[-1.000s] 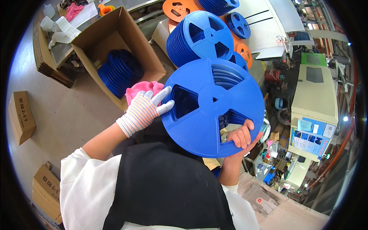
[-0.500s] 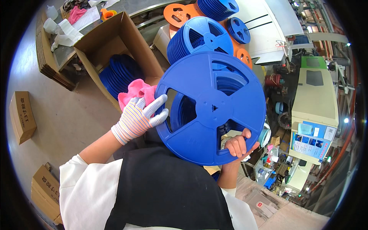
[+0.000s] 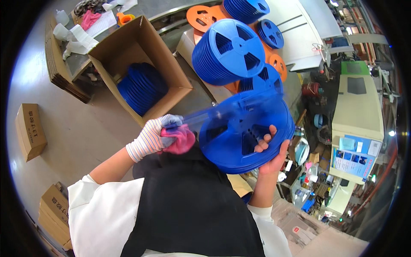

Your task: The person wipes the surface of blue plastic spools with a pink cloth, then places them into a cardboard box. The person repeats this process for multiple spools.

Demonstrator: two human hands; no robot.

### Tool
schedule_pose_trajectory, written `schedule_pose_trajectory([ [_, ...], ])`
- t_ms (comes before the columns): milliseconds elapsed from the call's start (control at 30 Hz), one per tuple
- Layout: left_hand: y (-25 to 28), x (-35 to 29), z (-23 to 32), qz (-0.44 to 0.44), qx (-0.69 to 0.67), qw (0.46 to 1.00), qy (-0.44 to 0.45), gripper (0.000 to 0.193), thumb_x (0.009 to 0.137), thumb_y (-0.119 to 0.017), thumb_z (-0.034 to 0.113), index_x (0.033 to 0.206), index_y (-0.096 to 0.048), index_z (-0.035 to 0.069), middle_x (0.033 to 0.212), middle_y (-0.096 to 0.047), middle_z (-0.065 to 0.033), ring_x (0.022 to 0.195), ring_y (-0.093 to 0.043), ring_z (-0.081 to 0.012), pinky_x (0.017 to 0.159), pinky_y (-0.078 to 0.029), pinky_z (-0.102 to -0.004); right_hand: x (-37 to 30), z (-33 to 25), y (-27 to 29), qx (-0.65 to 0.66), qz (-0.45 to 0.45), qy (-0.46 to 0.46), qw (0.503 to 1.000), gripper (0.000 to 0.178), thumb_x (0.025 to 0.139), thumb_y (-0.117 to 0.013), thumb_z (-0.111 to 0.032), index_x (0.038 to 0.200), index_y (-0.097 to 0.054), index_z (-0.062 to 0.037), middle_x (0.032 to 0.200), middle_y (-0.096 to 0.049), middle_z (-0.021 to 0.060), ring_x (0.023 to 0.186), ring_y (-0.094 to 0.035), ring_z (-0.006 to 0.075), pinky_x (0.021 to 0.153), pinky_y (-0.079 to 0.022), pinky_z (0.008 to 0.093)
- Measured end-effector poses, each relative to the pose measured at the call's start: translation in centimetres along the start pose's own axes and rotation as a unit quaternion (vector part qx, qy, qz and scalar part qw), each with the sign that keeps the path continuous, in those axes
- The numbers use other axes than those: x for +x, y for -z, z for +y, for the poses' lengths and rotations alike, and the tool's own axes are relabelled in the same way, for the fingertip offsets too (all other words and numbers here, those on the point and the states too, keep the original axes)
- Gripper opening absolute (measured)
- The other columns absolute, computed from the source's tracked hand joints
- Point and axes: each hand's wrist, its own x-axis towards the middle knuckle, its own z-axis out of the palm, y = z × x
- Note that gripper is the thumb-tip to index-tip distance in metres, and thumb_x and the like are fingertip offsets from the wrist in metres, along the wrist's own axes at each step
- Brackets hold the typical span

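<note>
Reels (image 3: 222, 147) could slip if the right hand (image 3: 275, 161), clamped round their rims, loosens; the left hand (image 3: 150, 135) pinches 1 blurred reel (image 3: 231, 107) and cloth (image 3: 182, 141).

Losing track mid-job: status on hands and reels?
Left hand holds tilted blue reel, pink cloth. Right hand holds blue reel stack. Tilted reel, blurred, partly hides stack.

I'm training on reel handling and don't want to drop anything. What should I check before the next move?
1. Left hand gripping the tilted blue reel by its edge: ok.
2. Pink cloth secured in that hand: ok.
3. Right hand supporting the reel stack, fingers through an opening: ok.
4. Both hands gloved: not ok, right is bare.
5. Tilted reel's surface clean: cannot tell, blurred.
6. Carton open: ok.
</note>
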Motion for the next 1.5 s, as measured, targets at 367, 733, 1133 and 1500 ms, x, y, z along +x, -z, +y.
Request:
schedule_pose_trajectory([
  [367, 1.8, -3.8, -4.9, -0.023, -0.597, 0.795, 0.106, 0.039, 0.077, -0.084, 0.016, 0.108, -0.064, 0.006, 0.114, -0.067, -0.0106, 0.11, -0.064, -0.028, 0.105, -0.048, -0.0424, -1.3, 2.4, 1.0, -0.136, 0.296, -0.065, 0.943, 0.039, 0.092, -0.064, -0.03, 0.118, -0.062, -0.0006, 0.114, -0.063, 0.0129, 0.111, -0.062, 0.0342, 0.086, -0.055, 0.0448],
  [733, 2.1, -5.0, -4.9, -0.02, -0.637, 0.768, 0.061, 0.052, 0.075, -0.086, 0.019, 0.117, -0.059, 0.006, 0.122, -0.065, -0.0172, 0.124, -0.057, -0.0355, 0.112, -0.041, -0.049, -1.3, 2.6, 1.9, -0.132, 0.299, -0.038, 0.944, 0.047, 0.095, -0.059, -0.041, 0.113, -0.059, 0.0025, 0.121, -0.057, 0.0235, 0.115, -0.059, 0.0451, 0.078, -0.058, 0.0422],
  [1133, 4.3, -5.0, -7.4, 0.157, -0.499, 0.845, 0.114, 0.038, 0.081, -0.073, 0.008, 0.116, -0.059, 0.004, 0.11, -0.067, -0.0101, 0.103, -0.064, -0.0243, 0.097, -0.052, -0.038, -1.9, 2.8, 1.9, -0.139, 0.3, -0.012, 0.944, 0.039, 0.098, -0.055, -0.038, 0.108, -0.06, -0.0011, 0.127, -0.057, 0.0194, 0.089, -0.068, 0.0283, 0.068, -0.06, 0.0376],
  [1500, 11.4, 9.0, -18.6, 0.337, -0.276, 0.881, 0.186, 0.089, 0.077, -0.075, 0.005, 0.152, -0.027, 0.003, 0.131, -0.056, -0.0187, 0.115, -0.058, -0.028, 0.096, -0.049, -0.0378, -2.6, 3.5, 2.5, -0.104, 0.248, -0.002, 0.963, 0.043, 0.1, -0.05, -0.042, 0.111, -0.06, -0.0013, 0.137, -0.052, 0.0228, 0.085, -0.068, 0.0273, 0.068, -0.059, 0.0397],
])
